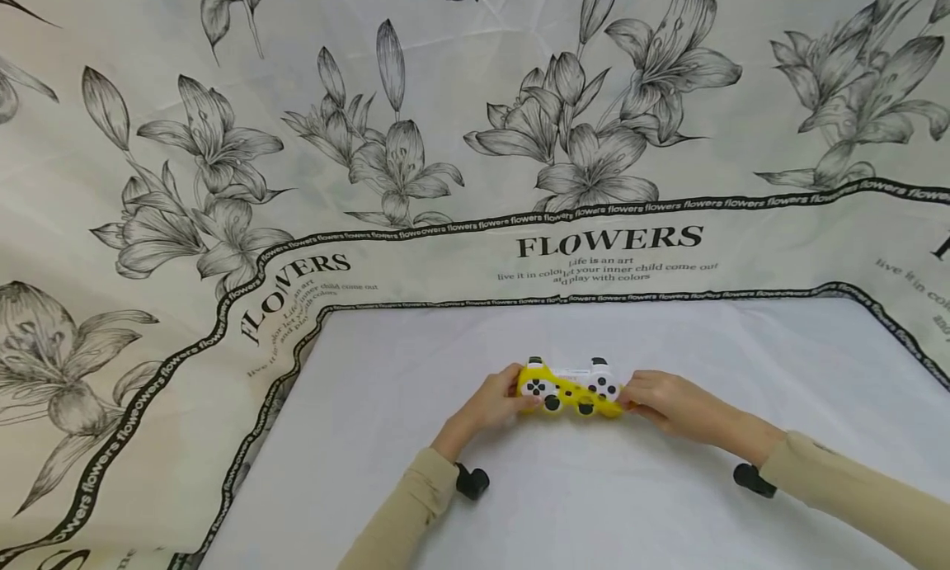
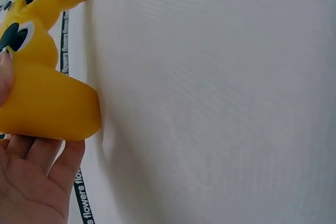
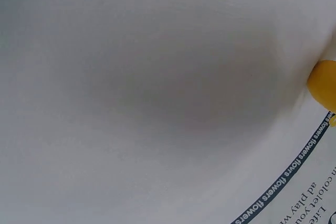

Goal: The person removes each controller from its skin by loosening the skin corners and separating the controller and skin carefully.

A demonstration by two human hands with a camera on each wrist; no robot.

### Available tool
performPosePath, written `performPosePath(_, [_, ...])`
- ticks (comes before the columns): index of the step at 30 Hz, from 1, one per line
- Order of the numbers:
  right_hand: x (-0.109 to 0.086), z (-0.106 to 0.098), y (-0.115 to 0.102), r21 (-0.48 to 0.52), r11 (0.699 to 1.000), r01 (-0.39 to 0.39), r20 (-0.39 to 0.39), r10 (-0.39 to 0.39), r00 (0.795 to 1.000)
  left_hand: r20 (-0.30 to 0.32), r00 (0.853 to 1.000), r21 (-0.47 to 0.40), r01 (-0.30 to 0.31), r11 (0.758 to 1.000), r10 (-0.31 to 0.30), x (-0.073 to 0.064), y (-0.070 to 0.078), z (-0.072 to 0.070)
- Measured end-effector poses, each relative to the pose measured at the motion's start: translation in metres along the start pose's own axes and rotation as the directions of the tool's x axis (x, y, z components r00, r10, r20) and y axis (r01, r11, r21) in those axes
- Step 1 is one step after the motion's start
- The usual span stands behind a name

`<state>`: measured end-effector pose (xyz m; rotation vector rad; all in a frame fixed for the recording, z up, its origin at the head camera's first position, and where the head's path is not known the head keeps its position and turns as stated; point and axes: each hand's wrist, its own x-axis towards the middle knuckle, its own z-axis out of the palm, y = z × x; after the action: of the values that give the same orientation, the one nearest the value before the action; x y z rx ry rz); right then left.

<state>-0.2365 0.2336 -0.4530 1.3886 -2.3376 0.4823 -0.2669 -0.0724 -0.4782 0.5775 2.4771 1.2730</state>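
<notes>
A white game controller (image 1: pixel 603 382) wears a yellow rubbery-looking cover (image 1: pixel 567 388). The cover wraps its left side and runs down to the lower right, while the upper right face shows white. My left hand (image 1: pixel 493 401) grips the left handle, thumb on the front and fingers behind; in the left wrist view the fingers of this hand (image 2: pixel 34 182) lie under the yellow handle (image 2: pixel 50 103). At the right end, my right hand (image 1: pixel 668 401) pinches the cover's lower right edge with curled fingers. Only a yellow handle end (image 3: pixel 323 85) shows in the right wrist view.
Beneath the controller spreads a white tabletop (image 1: pixel 386 438). A floral-printed curtain (image 1: pixel 416 157) with black lettered borders surrounds it at the back and left. Black wrist devices (image 1: pixel 472 481) sit at both sleeve cuffs.
</notes>
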Motion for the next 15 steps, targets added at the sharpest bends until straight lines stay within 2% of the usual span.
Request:
performPosePath(4, [0.004,-0.001,0.002,-0.047,0.999,-0.027,-0.01,0.026,1.0,-0.007,1.0,-0.021,-0.007,1.0,0.007,0.006,0.003,-0.004])
performPosePath(7, [0.005,-0.003,0.001,-0.07,0.996,-0.062,0.013,0.063,0.998,-0.006,1.0,-0.043,-0.003,0.999,0.002,0.007,0.004,-0.006])
performPosePath(11, [0.006,-0.01,-0.002,-0.027,0.992,-0.12,0.072,0.122,0.99,-0.019,1.0,-0.06,-0.014,0.998,0.013,0.004,0.004,-0.004])
performPosePath(15, [0.003,-0.015,-0.007,0.099,0.967,-0.234,0.149,0.218,0.965,-0.037,0.999,-0.07,-0.022,0.997,0.019,-0.003,0.002,0.003])
